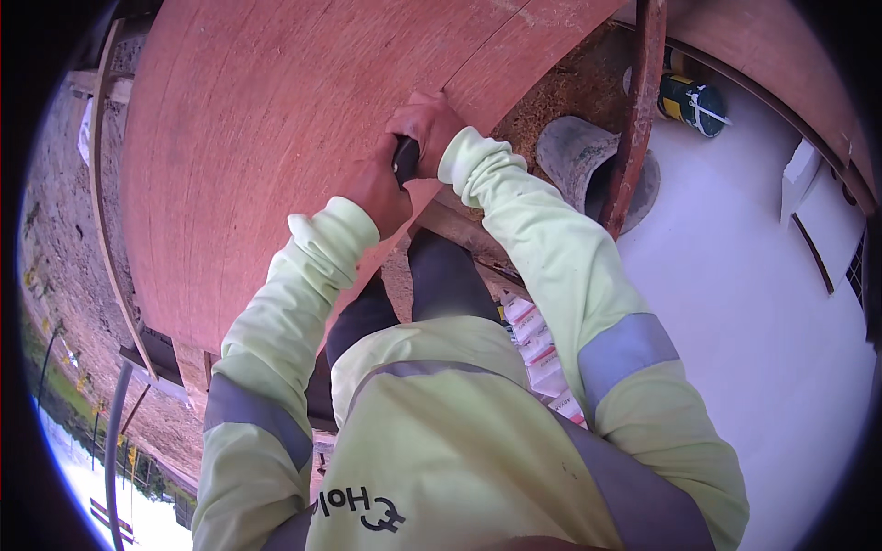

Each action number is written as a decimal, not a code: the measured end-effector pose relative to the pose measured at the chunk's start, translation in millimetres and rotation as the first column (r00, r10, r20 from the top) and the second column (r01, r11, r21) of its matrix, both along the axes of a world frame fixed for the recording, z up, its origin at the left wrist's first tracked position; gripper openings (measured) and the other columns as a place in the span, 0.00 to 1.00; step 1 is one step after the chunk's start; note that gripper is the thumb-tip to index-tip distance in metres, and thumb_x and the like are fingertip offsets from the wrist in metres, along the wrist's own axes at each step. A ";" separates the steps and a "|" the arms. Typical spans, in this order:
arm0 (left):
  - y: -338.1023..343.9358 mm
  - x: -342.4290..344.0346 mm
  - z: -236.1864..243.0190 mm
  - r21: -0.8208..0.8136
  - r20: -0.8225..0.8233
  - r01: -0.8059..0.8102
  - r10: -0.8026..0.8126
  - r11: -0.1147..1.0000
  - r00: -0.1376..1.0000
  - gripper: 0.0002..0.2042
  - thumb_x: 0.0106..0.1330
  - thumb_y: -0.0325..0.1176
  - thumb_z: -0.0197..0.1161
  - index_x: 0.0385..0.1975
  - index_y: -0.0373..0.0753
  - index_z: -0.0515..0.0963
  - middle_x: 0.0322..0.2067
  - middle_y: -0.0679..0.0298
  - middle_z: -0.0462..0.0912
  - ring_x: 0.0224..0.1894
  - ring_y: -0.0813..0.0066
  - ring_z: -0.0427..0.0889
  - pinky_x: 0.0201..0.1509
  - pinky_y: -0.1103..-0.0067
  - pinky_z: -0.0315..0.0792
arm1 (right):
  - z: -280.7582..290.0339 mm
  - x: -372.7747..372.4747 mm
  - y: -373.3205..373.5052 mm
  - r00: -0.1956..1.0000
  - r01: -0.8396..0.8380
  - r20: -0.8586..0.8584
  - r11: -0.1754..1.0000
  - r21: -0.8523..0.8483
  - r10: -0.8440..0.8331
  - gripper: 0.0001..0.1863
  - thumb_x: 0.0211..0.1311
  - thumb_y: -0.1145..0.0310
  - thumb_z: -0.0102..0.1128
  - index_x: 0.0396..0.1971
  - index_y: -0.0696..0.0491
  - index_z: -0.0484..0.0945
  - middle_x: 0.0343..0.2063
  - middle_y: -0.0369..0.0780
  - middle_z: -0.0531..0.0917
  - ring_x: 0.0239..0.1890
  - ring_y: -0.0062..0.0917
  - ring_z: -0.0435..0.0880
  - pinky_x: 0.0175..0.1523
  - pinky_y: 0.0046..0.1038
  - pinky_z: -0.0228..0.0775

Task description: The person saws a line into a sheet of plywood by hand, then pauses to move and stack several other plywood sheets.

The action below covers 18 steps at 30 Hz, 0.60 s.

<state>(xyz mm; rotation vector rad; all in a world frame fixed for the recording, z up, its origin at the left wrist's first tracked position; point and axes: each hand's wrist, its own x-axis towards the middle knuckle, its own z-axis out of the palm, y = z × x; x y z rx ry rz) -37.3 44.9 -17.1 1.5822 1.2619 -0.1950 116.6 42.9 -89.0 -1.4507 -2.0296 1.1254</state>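
Observation:
A large reddish plywood sheet point(248, 138) lies in front of me. Near its right edge my two hands meet. My left hand point(375, 184) is closed round the black handle of a tool point(405, 158). Just beyond it, my right hand point(428, 130) is closed too, its curled fingers against the same handle. The working end of the tool is hidden under my hands, so I cannot make out its kind. From beside the right knuckles a thin dark straight line point(487, 41) runs across the sheet, away and to the right.
Right of the sheet stand a reddish upright post point(636, 119), a grey curved pipe-like piece point(574, 161) and a dark green bucket point(694, 106) on its side. White bags with red print point(542, 354) lie by my legs. Pale floor point(735, 303) spreads right; rough ground point(60, 211) lies left.

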 end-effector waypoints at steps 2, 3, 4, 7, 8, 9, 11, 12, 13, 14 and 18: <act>-11.7 -16.5 -1.9 0.063 0.029 -0.017 0.015 0.998 0.999 0.19 0.54 0.22 0.55 0.48 0.34 0.66 0.30 0.39 0.79 0.32 0.35 0.79 0.34 0.55 0.71 | -5.8 1.7 0.6 0.999 -0.029 -0.020 0.999 0.045 0.029 0.17 0.29 0.53 0.74 0.23 0.44 0.82 0.27 0.34 0.81 0.38 0.34 0.75 0.49 0.38 0.65; -24.4 -37.3 22.7 0.020 0.031 -0.031 0.031 0.999 0.999 0.20 0.54 0.22 0.55 0.49 0.34 0.66 0.29 0.39 0.79 0.32 0.35 0.79 0.35 0.55 0.71 | 12.3 -15.0 -12.7 0.999 -0.016 -0.043 0.995 0.103 0.021 0.16 0.30 0.54 0.74 0.23 0.44 0.82 0.26 0.34 0.81 0.39 0.35 0.75 0.49 0.38 0.65; -36.4 -56.9 51.8 0.016 0.082 -0.053 0.051 0.998 0.995 0.20 0.54 0.22 0.55 0.49 0.33 0.65 0.29 0.39 0.79 0.33 0.35 0.79 0.35 0.54 0.71 | 40.5 -32.5 -29.2 0.986 -0.030 -0.164 0.999 0.035 0.035 0.15 0.32 0.56 0.72 0.24 0.44 0.82 0.27 0.34 0.81 0.40 0.35 0.75 0.50 0.40 0.65; -75.3 -109.0 171.2 -0.213 -0.131 -0.034 0.006 0.977 0.991 0.21 0.55 0.22 0.54 0.51 0.33 0.63 0.27 0.41 0.80 0.31 0.36 0.80 0.32 0.54 0.73 | 134.2 -102.7 -86.9 0.976 0.041 -0.216 0.989 0.141 -0.010 0.10 0.39 0.58 0.65 0.20 0.46 0.79 0.26 0.34 0.77 0.39 0.32 0.75 0.51 0.39 0.61; -73.9 -109.1 185.7 -0.260 -0.188 -0.035 -0.015 0.965 0.982 0.21 0.55 0.22 0.54 0.51 0.33 0.63 0.27 0.41 0.80 0.31 0.36 0.80 0.32 0.54 0.73 | 151.6 -113.8 -95.6 0.977 0.033 -0.214 0.988 0.153 0.000 0.10 0.38 0.57 0.64 0.19 0.47 0.79 0.25 0.34 0.77 0.39 0.31 0.75 0.51 0.39 0.61; -68.9 -103.5 192.2 -0.269 -0.189 -0.052 0.000 0.962 0.982 0.22 0.53 0.21 0.55 0.50 0.33 0.62 0.26 0.42 0.79 0.30 0.36 0.80 0.32 0.54 0.73 | 152.9 -113.1 -93.0 0.981 0.039 -0.193 0.993 0.107 -0.018 0.10 0.38 0.57 0.64 0.19 0.47 0.79 0.25 0.34 0.77 0.39 0.31 0.75 0.51 0.39 0.61; -43.8 -69.9 157.6 -0.176 -0.119 -0.029 0.008 0.984 0.993 0.22 0.52 0.21 0.55 0.48 0.33 0.61 0.25 0.42 0.79 0.28 0.37 0.80 0.30 0.54 0.72 | 129.3 -89.1 -70.7 0.955 0.001 -0.295 0.996 0.086 0.024 0.09 0.38 0.58 0.64 0.19 0.45 0.78 0.25 0.33 0.77 0.38 0.31 0.75 0.49 0.38 0.61; -29.5 -48.8 119.9 -0.160 -0.159 -0.019 -0.007 0.987 0.987 0.21 0.52 0.21 0.55 0.48 0.32 0.62 0.25 0.41 0.79 0.29 0.37 0.80 0.30 0.54 0.72 | 98.7 -66.9 -47.2 0.987 -0.037 -0.155 0.998 0.048 0.044 0.09 0.37 0.58 0.66 0.19 0.44 0.78 0.24 0.32 0.77 0.36 0.31 0.74 0.46 0.36 0.61; -12.8 -26.7 73.7 -0.109 -0.141 0.049 -0.064 0.993 0.988 0.20 0.53 0.22 0.55 0.48 0.30 0.65 0.25 0.39 0.79 0.29 0.37 0.80 0.30 0.55 0.71 | 68.0 -41.3 -24.9 0.999 -0.030 -0.043 0.999 -0.044 0.028 0.12 0.32 0.59 0.69 0.20 0.44 0.78 0.24 0.32 0.77 0.34 0.32 0.74 0.44 0.36 0.61; -0.9 -6.5 30.5 -0.015 -0.026 -0.004 0.003 1.000 1.000 0.18 0.55 0.22 0.53 0.48 0.32 0.67 0.29 0.38 0.79 0.36 0.36 0.78 0.36 0.57 0.72 | 38.8 -11.1 -2.0 0.998 -0.034 0.045 0.998 -0.057 0.037 0.15 0.27 0.60 0.73 0.21 0.45 0.78 0.24 0.33 0.78 0.34 0.33 0.74 0.45 0.35 0.62; -17.7 -27.4 10.9 0.091 0.087 -0.050 0.042 0.995 0.995 0.18 0.54 0.22 0.55 0.47 0.31 0.67 0.29 0.37 0.79 0.36 0.35 0.78 0.36 0.57 0.72 | 30.1 -14.5 -8.8 0.996 -0.032 -0.080 0.999 -0.030 0.029 0.14 0.29 0.59 0.73 0.22 0.44 0.81 0.27 0.33 0.80 0.39 0.34 0.75 0.49 0.38 0.64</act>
